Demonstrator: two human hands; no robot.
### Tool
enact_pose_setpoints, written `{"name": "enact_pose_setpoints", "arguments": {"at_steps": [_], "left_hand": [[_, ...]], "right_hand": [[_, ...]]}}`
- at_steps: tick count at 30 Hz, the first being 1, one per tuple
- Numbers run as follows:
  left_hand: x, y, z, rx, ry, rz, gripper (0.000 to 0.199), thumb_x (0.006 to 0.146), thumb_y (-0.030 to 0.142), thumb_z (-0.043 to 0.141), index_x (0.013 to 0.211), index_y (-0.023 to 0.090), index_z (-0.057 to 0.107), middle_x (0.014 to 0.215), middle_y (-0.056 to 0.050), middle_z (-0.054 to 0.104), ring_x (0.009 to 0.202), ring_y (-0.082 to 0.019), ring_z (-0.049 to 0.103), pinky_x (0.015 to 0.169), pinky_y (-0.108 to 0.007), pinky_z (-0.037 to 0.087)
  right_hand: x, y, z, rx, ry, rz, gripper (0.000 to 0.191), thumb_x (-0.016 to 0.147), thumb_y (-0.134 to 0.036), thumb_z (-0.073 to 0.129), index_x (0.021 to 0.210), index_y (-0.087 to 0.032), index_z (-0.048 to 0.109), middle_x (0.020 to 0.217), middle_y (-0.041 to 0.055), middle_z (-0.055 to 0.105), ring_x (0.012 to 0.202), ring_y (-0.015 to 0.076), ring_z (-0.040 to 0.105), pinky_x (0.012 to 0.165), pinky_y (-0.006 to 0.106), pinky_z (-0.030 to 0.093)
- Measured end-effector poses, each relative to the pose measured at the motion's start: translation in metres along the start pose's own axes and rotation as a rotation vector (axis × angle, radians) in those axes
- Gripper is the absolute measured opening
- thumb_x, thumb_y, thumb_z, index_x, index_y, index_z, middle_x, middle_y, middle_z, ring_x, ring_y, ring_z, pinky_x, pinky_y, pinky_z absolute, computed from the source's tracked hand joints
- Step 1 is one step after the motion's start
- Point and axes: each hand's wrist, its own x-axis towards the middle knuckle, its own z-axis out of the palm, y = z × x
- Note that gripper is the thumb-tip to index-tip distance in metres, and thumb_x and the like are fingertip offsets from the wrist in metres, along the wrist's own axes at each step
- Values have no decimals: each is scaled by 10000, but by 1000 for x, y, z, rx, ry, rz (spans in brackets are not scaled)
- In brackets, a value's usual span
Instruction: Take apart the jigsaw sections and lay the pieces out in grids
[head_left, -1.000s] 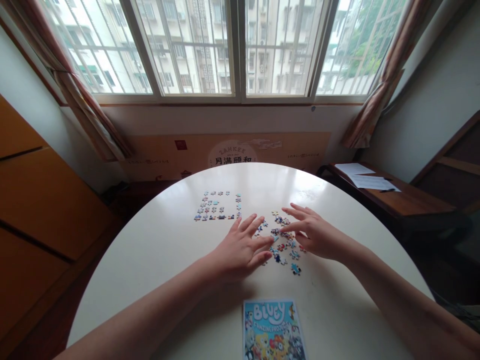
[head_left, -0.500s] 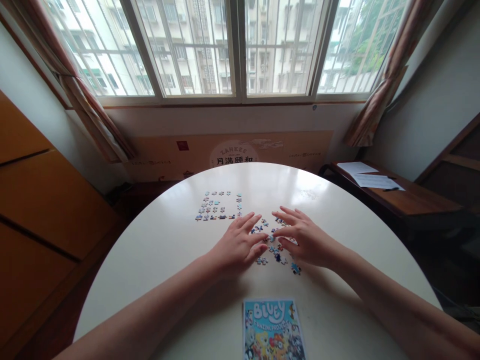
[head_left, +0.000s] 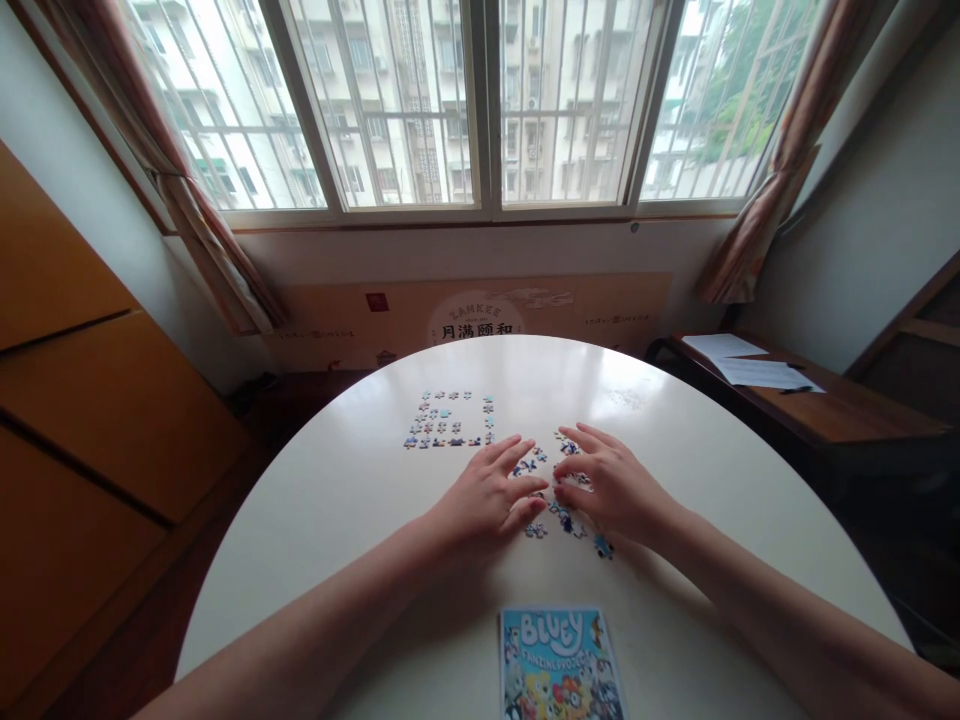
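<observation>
Tabletop [head_left: 337, 520], white and glossy with a curved edge, spreads before us; a picture card [head_left: 559, 665] lies nearest, loose jigsaw pieces [head_left: 566, 522] are scattered beyond it, and farther off to the left sit the laid-out pieces [head_left: 456, 441], forming a gapped rectangle with more inside; around us we see an orange cabinet [head_left: 75, 440] at left, a brown side table [head_left: 847, 405] with papers [head_left: 761, 373] at right, and tied curtains [head_left: 187, 220] flanking a barred window [head_left: 491, 180], with buildings and greenery outside.

On the card we read "BLUEY" and, smaller, "FANZINE PROJECT"; on the tan panel [head_left: 322, 325] below the window we make out "ZANKEE" above "月满颐和"; its side script is too small for us.

Our left hand [head_left: 491, 490] is open, palm down, fingers spread beside the loose pieces; our right hand [head_left: 619, 485] is loosely curved, fingers parted over them; we see neither gripping anything, and cannot tell whether the fingertips touch pieces.
</observation>
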Motion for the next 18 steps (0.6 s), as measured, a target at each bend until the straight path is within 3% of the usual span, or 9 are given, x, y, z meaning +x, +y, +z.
{"name": "enact_pose_setpoints", "arguments": {"at_steps": [11,18], "left_hand": [[-1,6,-8,-28,84,-9,356,1001,406,440,1191,235,688,1445,-112,529,1390,-300,406,1112,-531,381],[-3,3,-10,-37,124,-24,344,1010,389,429,1127,229,710,1400,-110,567,1358,-294,439,1094,-540,399]], "right_hand": [[0,-6,4,-24,6,26,147,818,-172,658,824,-245,786,1386,97,595,1374,367,441,1089,575,383],[1,11,0,17,-10,18,203,874,-182,623,932,-271,796,1434,96,553,1408,333,404,1105,550,387]]}}
